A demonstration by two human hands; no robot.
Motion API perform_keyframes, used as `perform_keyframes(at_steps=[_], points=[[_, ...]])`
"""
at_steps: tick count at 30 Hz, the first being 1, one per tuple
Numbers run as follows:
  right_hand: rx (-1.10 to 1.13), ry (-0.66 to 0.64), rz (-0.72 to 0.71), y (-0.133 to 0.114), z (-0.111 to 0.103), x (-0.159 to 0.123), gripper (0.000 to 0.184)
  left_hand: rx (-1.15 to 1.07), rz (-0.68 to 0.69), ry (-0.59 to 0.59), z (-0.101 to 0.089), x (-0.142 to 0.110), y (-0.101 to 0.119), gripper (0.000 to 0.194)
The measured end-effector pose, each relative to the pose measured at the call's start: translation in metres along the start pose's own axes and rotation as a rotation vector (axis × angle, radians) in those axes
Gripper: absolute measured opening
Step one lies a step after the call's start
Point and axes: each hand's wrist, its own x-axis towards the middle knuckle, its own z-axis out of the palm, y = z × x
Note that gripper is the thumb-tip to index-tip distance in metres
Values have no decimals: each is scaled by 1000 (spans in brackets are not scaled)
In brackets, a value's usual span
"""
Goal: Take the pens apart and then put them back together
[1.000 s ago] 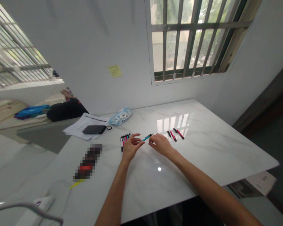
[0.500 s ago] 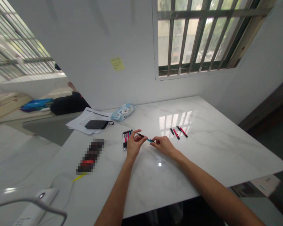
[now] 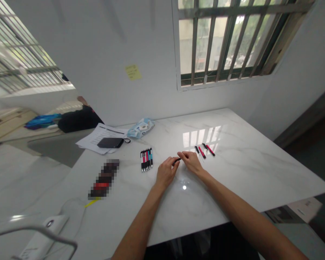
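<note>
Between my two hands is a pen [image 3: 176, 162], of which mainly a dark section shows. My left hand [image 3: 165, 172] is closed around its left end, and the fingers cover much of it. My right hand [image 3: 190, 162] pinches the other end at its fingertips; just what part it grips is hidden. Left of my hands, several pens [image 3: 146, 160] with black grips and pink, white and blue barrels lie side by side in a row. Beyond my right hand lie pink pen barrels [image 3: 202, 152] and small black pen pieces [image 3: 197, 149], with a thin refill beside them.
Papers [image 3: 90, 139] lie at the back left under a black pouch-like device with a strap [image 3: 111, 142]. Near the wall is a blue-and-white soft pack [image 3: 141, 128]. A blurred-out dark object [image 3: 104, 179] and a white power strip [image 3: 44, 236] are on the left.
My left hand has moved right, away from the row of pens, uncovering it. Both hands are closer together; the pen's blue part no longer shows between them.
</note>
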Motion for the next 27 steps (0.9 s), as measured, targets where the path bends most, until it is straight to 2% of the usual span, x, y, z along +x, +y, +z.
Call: perform_keyframes(at_steps=[4, 8, 13, 17, 19, 22, 27], points=[[16, 41, 5, 0, 2, 1, 58, -13, -66, 3, 1, -1, 1, 32], [67, 29, -18, -2, 0, 2, 49, -71, -123, -14, 2, 0, 0, 35], [249, -58, -25, -4, -2, 2, 29, -188, -185, 25, 1, 2, -3, 42], [403, -122, 22, -2, -2, 5, 29, -288, -159, 34, -1, 3, -6, 40], [460, -126, 26, 0, -3, 7, 30, -380, -169, 27, 0, 4, -6, 41], [541, -115, 40, 1, -7, 10, 31, -590, -254, -14, 4, 6, -5, 46], [668, -140, 70, -5, -11, 12, 35, -980, -449, -202, -1, 5, 1, 49]])
